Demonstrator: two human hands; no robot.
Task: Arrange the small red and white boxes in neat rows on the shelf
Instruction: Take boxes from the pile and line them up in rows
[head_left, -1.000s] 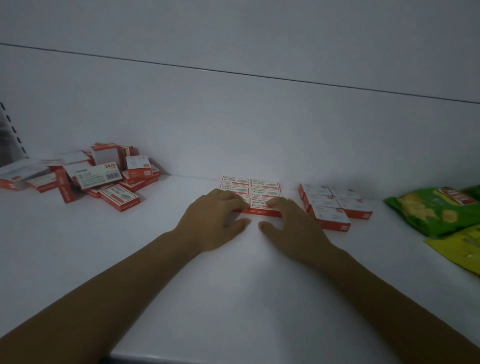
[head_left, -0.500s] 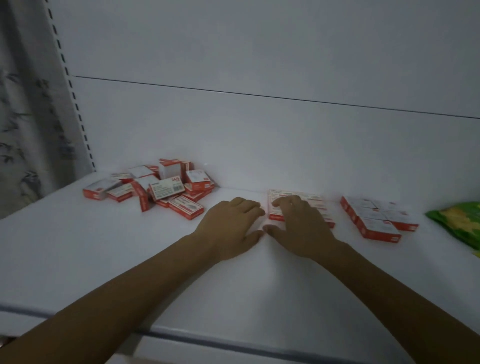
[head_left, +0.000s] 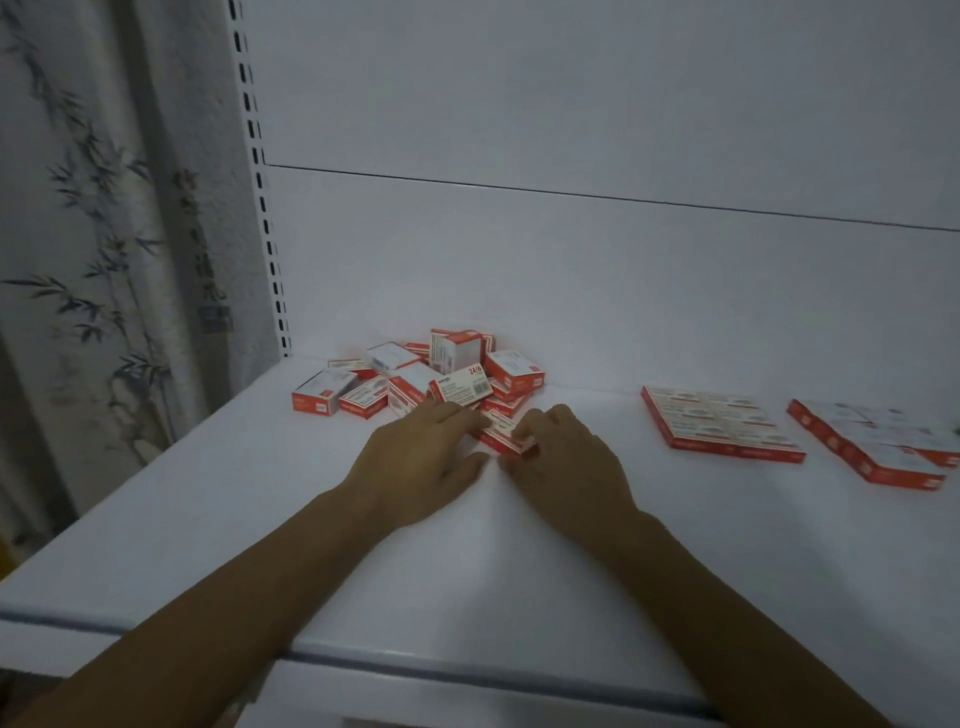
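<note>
Small red-and-white box (head_left: 503, 435), lying flat at the near edge of the messy pile (head_left: 415, 379), frame centre. Right hand (head_left: 566, 462) has its fingers curled, pinching the box's near corner. Left hand (head_left: 421, 462) has fingers mostly straight, resting on its left end. Neat block (head_left: 719, 423) and second block (head_left: 872, 447) lie centre right on the shelf (head_left: 260, 493). Half a second ago both hands were at the neat block; now they are at the pile.

Looks like a shop: white metal shelf (head_left: 519, 545), slotted upright (head_left: 260, 171), identical small boxes (head_left: 415, 379) laid out like stock.
</note>
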